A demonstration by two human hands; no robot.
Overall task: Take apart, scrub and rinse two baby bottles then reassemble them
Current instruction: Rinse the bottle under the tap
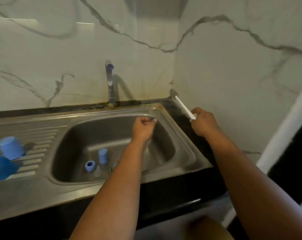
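My right hand [203, 124] grips the near end of a white brush handle [183, 106]; the brush lies on the dark counter and runs to the back corner by the wall. Over the far right part of the steel sink [181, 135], my left hand [143, 129] has its fingers curled. A faint clear shape shows below it, too blurred to name. On the basin floor lie a blue bottle ring [90, 166], a blue cap [103, 155] and a clear teat [97, 171]. Another light blue cap [10, 148] stands on the drainboard.
A chrome tap [109, 80] rises behind the basin with no water running. A darker blue rounded object [1, 168] sits at the left edge of the ribbed drainboard [41, 146]. Marble walls close the back and right side. The black counter edge [181, 203] is near me.
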